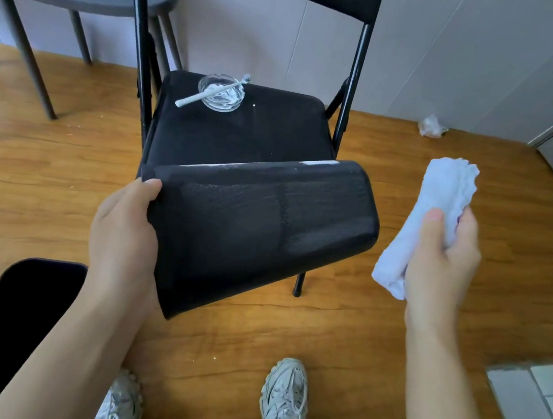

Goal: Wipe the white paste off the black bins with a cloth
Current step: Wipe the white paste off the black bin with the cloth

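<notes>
In the head view the job looks partly done. The left hand [125,226] grips the black mesh bin [259,228] by its rim, tilted on its side against the front edge of the folding chair [243,129]. The bin's woven wall shows only a faint whitish haze, but a white paste streak [318,162] remains along its upper edge. The right hand [441,259], held apart from the bin, is curled round a folded white cloth [429,213], soft and nubbly. A glass dish [221,94] of paste with a toothbrush [209,93] laid across it sits on the seat.
</notes>
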A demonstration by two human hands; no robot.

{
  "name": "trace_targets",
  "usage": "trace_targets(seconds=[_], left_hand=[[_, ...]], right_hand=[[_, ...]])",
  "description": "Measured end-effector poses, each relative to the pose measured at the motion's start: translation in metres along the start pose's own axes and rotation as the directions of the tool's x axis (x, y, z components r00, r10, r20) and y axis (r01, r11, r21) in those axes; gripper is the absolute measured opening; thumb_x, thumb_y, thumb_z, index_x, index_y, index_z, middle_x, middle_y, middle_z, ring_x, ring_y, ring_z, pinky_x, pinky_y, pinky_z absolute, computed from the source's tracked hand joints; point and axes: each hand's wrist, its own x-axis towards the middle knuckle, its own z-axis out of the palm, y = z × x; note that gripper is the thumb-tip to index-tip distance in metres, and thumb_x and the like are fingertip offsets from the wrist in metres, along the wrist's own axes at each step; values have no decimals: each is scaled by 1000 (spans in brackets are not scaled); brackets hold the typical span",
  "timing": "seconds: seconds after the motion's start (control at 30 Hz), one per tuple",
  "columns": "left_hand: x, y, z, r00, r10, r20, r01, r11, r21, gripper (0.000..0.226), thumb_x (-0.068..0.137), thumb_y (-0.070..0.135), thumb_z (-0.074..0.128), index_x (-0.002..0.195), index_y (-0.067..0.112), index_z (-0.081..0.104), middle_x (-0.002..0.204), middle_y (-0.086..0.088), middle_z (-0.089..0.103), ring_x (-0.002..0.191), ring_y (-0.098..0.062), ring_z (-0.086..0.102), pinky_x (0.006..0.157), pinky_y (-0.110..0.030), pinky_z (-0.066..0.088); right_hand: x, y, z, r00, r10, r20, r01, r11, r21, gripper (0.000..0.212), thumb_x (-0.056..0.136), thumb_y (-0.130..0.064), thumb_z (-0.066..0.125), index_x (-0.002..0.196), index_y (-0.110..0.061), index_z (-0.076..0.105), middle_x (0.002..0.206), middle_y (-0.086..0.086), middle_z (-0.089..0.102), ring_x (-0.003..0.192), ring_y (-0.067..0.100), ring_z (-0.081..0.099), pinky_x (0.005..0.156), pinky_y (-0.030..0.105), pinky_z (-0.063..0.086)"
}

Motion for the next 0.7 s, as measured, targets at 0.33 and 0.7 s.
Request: trace_targets(seconds=[0.33, 0.7], left_hand=[[-3, 5, 7, 998, -62, 22, 63, 998, -17, 20, 93, 43, 59, 95, 25, 68, 86, 10, 75, 89, -15, 71, 81, -38, 55], [-3, 12, 9, 995, -84, 47, 84, 996, 1, 19, 94, 40, 59, 85, 25, 67, 68, 10, 73, 78, -15, 72, 71, -35, 55]], right_hand=[[-18, -21, 6, 986, -91, 142, 88, 996, 25, 53, 88, -40, 45, 138, -20, 47, 128, -7, 59, 114, 8, 55, 90, 21, 48], [-15, -9, 12, 965, 125, 232, -171, 966, 194, 27, 98, -29, 47, 120, -17, 57, 98, -11, 64, 90, 4, 60, 75, 24, 46]])
